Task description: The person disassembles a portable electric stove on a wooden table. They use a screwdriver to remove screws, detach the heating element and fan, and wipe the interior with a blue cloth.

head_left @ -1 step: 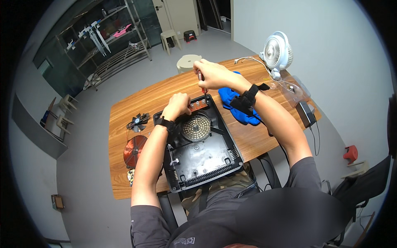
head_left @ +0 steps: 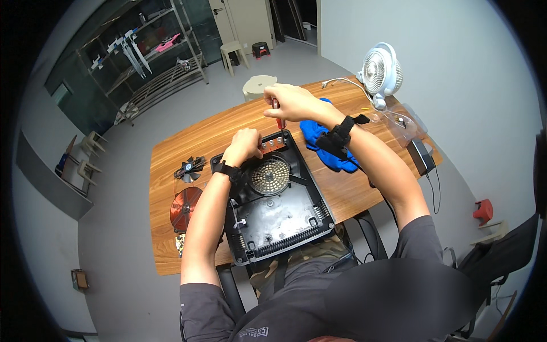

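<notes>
The black plastic bottom shell of an induction cooker (head_left: 279, 225) lies open-side up at the table's near edge. Inside it sits a round fan grille (head_left: 270, 175). Along its far wall runs a narrow orange-brown circuit board (head_left: 272, 146) with small silvery round parts. My left hand (head_left: 245, 145) is closed at the board's left end, fingers bent over it; the fingertips are partly hidden. My right hand (head_left: 289, 102) grips a red-handled screwdriver (head_left: 281, 123), held upright, its tip down at the board's right end.
Left of the shell lie a black fan (head_left: 191, 169) and a copper coil (head_left: 185, 208). A blue cloth (head_left: 327, 148) is on the right, under my right forearm. Farther right stand a white desk fan (head_left: 380, 71), a clear plastic box (head_left: 401, 128) and a black adapter (head_left: 421, 157).
My right hand and its fingers have shifted very slightly on the screwdriver. The left hand and the shell stay where they were.
</notes>
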A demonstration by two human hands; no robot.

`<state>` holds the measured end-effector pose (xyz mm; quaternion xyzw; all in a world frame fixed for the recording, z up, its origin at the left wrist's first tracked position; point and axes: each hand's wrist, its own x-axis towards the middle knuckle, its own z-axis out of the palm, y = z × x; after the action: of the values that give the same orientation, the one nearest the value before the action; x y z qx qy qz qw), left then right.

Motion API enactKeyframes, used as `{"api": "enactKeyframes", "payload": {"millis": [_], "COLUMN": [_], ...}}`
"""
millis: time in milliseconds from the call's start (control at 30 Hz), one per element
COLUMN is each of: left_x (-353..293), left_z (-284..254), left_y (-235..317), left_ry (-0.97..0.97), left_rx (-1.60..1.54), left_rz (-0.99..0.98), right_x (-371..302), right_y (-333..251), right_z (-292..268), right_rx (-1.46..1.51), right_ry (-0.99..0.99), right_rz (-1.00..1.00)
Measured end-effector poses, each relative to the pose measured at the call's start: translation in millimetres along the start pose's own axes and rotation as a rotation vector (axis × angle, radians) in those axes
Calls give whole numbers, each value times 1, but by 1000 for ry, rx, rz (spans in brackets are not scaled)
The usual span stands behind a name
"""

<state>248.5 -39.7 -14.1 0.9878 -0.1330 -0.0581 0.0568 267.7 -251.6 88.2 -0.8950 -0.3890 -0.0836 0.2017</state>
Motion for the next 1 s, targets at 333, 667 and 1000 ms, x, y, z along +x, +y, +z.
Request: {"api": "enactKeyframes", "payload": {"millis": [333, 667, 1000], "left_x": [1, 0, 0], "left_z": [-1, -7, -1], "left_y": [4, 10, 2], "left_ry": [-10, -43, 30], "left_rx": [20, -4, 40], "left_rz": [5, -14, 64], "right_x": [4, 4, 0], "right_y": [13, 24, 4], "right_z": [15, 8, -1], "right_rx": [-18, -48, -14], "right_ry": [187, 53, -28], "right_rz": [-51, -17, 73]}}
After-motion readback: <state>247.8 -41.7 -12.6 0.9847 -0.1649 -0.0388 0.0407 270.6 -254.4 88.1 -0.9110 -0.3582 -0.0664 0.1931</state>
